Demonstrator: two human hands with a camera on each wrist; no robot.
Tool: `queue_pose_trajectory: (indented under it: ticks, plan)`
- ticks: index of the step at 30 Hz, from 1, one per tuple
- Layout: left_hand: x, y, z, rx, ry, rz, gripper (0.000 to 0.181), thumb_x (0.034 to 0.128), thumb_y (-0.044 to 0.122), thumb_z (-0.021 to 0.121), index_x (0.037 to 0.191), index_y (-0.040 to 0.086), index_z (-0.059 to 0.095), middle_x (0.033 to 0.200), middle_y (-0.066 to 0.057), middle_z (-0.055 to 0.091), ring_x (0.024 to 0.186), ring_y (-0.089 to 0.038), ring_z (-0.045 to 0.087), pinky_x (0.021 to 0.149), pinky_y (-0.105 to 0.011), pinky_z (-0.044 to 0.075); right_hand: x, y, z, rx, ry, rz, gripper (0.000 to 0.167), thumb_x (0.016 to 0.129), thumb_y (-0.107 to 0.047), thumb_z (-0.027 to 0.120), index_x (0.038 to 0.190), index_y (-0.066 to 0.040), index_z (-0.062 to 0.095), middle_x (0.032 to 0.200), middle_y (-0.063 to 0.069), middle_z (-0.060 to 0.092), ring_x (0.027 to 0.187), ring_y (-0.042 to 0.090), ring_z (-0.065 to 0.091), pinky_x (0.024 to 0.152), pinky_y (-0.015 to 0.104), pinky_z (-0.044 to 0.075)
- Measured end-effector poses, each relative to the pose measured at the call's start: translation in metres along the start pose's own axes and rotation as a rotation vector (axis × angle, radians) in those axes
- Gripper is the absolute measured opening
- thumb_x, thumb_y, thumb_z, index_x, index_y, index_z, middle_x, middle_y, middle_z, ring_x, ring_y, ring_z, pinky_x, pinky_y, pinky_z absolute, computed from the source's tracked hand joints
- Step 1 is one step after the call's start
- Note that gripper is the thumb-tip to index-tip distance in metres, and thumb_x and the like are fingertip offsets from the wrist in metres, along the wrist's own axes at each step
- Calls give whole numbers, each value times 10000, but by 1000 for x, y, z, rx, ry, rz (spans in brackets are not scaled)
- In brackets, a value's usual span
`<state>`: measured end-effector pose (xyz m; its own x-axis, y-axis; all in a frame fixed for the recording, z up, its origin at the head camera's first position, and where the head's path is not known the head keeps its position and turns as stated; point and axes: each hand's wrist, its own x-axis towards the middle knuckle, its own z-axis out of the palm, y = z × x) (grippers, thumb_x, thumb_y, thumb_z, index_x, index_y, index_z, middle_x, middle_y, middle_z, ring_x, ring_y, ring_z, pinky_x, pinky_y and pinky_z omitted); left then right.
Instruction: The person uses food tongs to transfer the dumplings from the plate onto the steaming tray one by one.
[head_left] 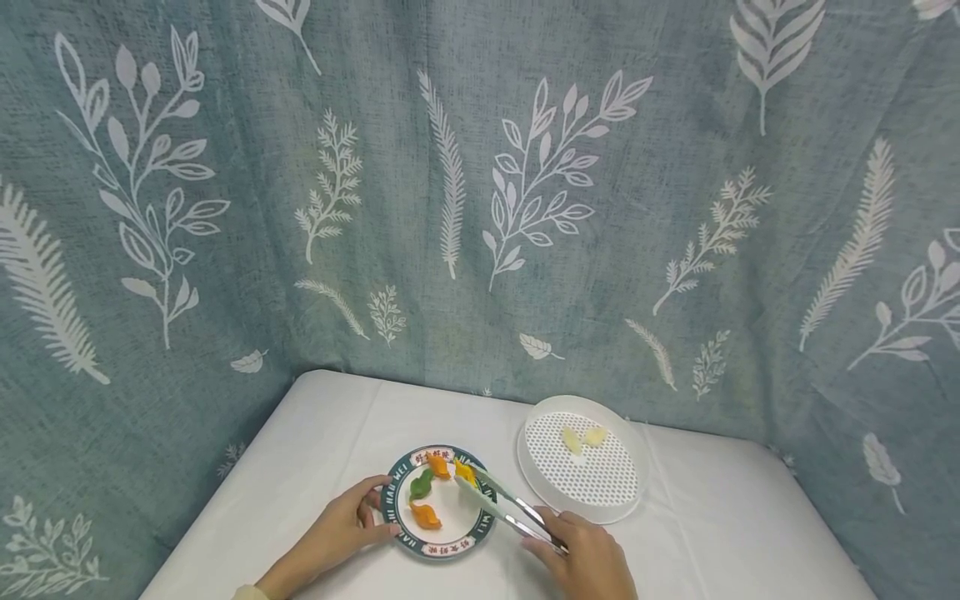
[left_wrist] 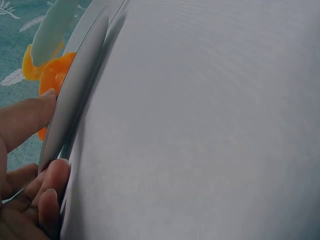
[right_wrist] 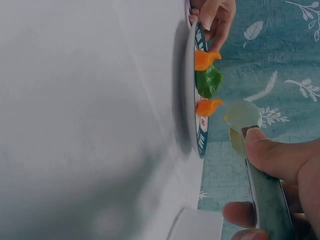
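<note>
A round plate [head_left: 456,521] with a green lettered rim lies on the white table. On it are two orange pepper-like pieces [head_left: 426,517] and a green one [head_left: 421,485]. My left hand [head_left: 348,523] holds the plate's left edge, thumb on the rim and fingers below, as the left wrist view shows. In my right hand [head_left: 581,554] is a pair of tongs [head_left: 517,521] with pale green tips. These tips lie around a yellow piece [head_left: 465,472] at the plate's upper right; the right wrist view shows it partly hidden behind one tip [right_wrist: 244,115].
A white round tray [head_left: 585,483] with a perforated base stands right of the plate, behind my right hand. Two pale yellow pieces [head_left: 572,441] lie in it. A blue-green leaf-patterned curtain [head_left: 480,208] hangs along the table's back and left edges.
</note>
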<state>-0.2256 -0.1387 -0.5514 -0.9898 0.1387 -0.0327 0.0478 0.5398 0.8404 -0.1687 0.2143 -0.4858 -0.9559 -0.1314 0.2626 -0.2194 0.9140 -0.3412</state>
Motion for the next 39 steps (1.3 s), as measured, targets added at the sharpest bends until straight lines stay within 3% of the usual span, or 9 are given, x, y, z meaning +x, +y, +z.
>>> queue_pose_trajectory:
  ticks: [7,14,19,25,30,34,39]
  plan:
    - [0,0,1,-6,-3,23,837,748,370,924,1446,103,546,988,22,594,728,-151,521,589,-262,446,3,7,-11,10,47,33,507,801,-487,841,1209,-192,783,651,-169,427,588,28,390,562,248,368]
    - [0,2,1,-10,-6,26,835,750,385,921,1444,108,549,990,30,600,731,-146,522,587,-261,443,7,17,-20,-5,62,75,600,799,-593,793,1231,-176,773,728,-169,561,628,63,439,589,288,399]
    - [0,1,1,-10,-3,32,835,748,376,922,1444,102,549,990,28,604,723,-146,526,587,-259,451,9,26,-25,2,101,55,570,814,-545,811,1221,-148,775,711,-144,573,616,83,439,573,293,399]
    - [0,0,2,-8,-5,19,833,747,379,923,1442,108,551,983,31,600,732,-147,527,589,-261,456,10,39,-27,-1,149,43,534,825,-483,834,1210,-119,775,930,-2,760,738,148,656,672,420,543]
    - [-1,1,1,-1,0,27,832,748,372,923,1444,110,550,989,28,602,727,-146,526,590,-261,452,14,47,-30,-16,127,75,592,847,-538,790,1237,-93,756,890,22,745,654,122,515,615,372,484]
    - [0,1,0,5,6,30,829,750,369,922,1444,110,550,993,28,605,725,-145,525,590,-262,450,16,52,-31,-20,135,79,562,851,-475,817,1254,-90,747,913,25,747,686,119,558,626,392,503]
    - [0,0,0,7,4,12,834,743,374,926,1441,111,554,986,31,603,734,-150,529,591,-265,453,20,57,-32,-30,101,117,545,860,-438,824,1269,-88,738,826,-12,698,651,129,508,590,366,455]
